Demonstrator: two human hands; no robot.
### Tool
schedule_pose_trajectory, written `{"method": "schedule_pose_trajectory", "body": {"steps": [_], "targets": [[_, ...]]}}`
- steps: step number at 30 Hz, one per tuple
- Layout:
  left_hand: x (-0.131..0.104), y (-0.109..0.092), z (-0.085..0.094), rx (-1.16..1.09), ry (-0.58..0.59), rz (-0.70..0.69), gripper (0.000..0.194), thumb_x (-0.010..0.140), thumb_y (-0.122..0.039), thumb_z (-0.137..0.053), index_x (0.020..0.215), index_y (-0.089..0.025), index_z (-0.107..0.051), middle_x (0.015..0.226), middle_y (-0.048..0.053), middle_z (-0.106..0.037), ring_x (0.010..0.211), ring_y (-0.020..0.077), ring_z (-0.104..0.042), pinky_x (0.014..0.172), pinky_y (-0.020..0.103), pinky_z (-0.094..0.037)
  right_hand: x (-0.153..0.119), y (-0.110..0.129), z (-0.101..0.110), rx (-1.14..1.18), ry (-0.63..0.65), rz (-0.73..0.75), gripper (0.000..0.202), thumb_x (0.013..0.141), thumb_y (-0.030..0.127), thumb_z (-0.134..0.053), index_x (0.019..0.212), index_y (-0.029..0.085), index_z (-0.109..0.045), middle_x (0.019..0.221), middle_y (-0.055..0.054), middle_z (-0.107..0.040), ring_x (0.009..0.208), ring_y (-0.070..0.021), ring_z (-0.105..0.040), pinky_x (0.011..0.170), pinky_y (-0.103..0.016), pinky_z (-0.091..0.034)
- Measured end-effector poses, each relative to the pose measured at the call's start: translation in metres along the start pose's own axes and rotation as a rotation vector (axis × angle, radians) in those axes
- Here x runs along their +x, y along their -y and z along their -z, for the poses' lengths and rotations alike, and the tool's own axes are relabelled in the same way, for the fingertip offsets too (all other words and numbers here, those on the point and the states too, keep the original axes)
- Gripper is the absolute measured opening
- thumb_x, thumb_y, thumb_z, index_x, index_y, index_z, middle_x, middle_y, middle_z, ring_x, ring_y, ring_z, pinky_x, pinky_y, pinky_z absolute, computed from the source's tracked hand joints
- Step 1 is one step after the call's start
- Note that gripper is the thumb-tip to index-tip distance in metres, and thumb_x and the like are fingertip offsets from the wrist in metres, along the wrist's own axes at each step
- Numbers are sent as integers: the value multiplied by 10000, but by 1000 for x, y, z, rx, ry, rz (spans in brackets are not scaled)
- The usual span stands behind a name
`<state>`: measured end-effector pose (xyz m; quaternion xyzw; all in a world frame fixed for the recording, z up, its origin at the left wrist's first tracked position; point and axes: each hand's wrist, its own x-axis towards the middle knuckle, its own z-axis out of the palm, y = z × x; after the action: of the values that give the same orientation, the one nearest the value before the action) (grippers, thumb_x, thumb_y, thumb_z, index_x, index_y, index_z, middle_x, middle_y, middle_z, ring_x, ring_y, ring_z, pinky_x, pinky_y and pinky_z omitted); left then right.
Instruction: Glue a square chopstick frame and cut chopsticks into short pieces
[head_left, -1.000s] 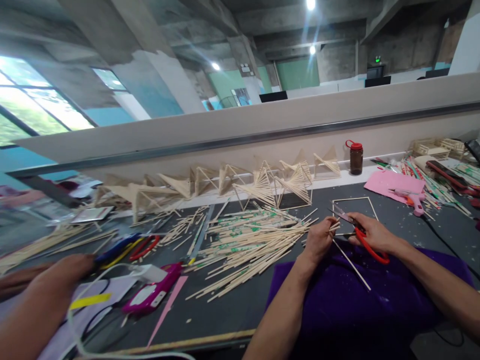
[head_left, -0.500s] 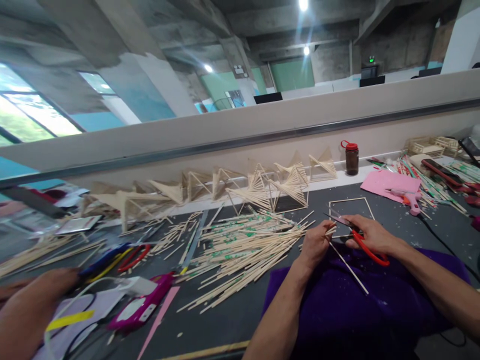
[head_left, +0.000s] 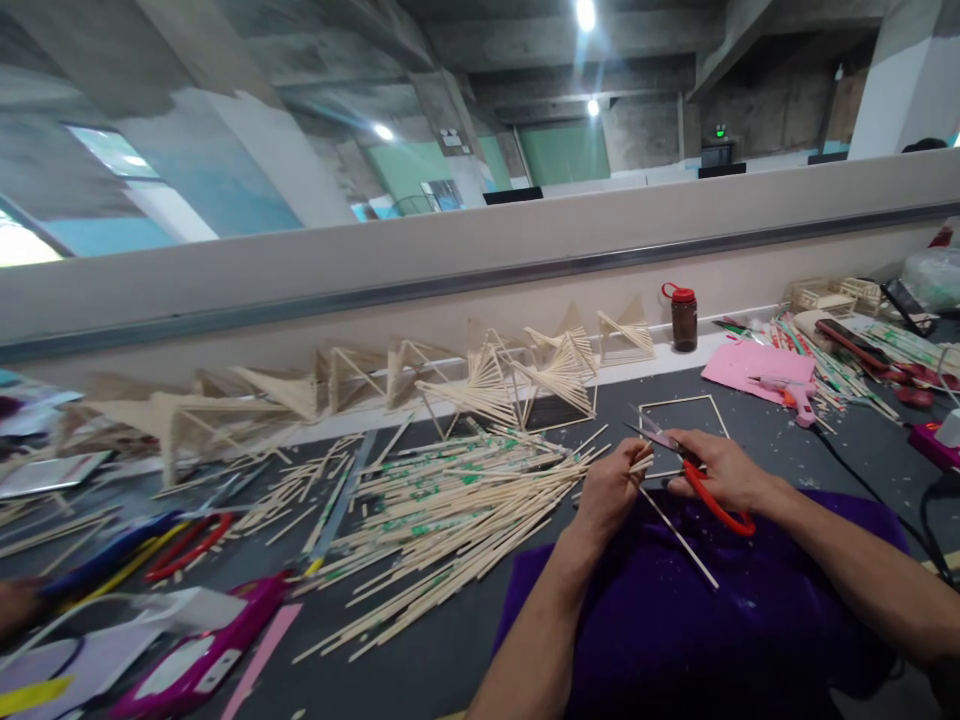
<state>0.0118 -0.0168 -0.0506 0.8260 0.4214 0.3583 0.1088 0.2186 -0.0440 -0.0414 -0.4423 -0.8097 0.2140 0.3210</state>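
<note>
A few short sticks [head_left: 642, 464] are being pinched tightly in the left grip [head_left: 611, 488] above the purple cloth [head_left: 667, 630], probably so that their ends are staying together near the blades. The right grip [head_left: 716, 472], also above the cloth, is curling around the red-handled scissors [head_left: 709, 497], whose blades are seemingly standing slightly parted and pointing toward the sticks. Left of the cloth, a pile of sticks [head_left: 457, 545] is lying on the counter [head_left: 409, 615], perhaps for easy reaching.
</note>
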Motion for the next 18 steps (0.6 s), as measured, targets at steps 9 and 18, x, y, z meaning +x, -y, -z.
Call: {"method": "schedule_pose_trajectory", "body": {"steps": [9, 18], "targets": [[-1, -7, 2, -22, -109, -45, 162, 903, -288, -500, 820, -203, -609, 662, -28, -636, 563, 89, -569, 554, 182, -396, 0, 2, 1, -112, -6, 26, 634, 769, 399, -673, 1335, 227, -443, 1159, -95, -606, 996, -237, -593, 854, -400, -468], [-1, -8, 4, -23, -131, -103, 179, 910, -291, -493, 825, -202, -624, 655, -32, -641, 536, 79, -552, 553, 172, -397, 0, 4, 5, -158, -10, 82, 670, 767, 416, -679, 1346, 208, -412, 1093, -115, -599, 970, -262, -569, 840, -421, -460]]}}
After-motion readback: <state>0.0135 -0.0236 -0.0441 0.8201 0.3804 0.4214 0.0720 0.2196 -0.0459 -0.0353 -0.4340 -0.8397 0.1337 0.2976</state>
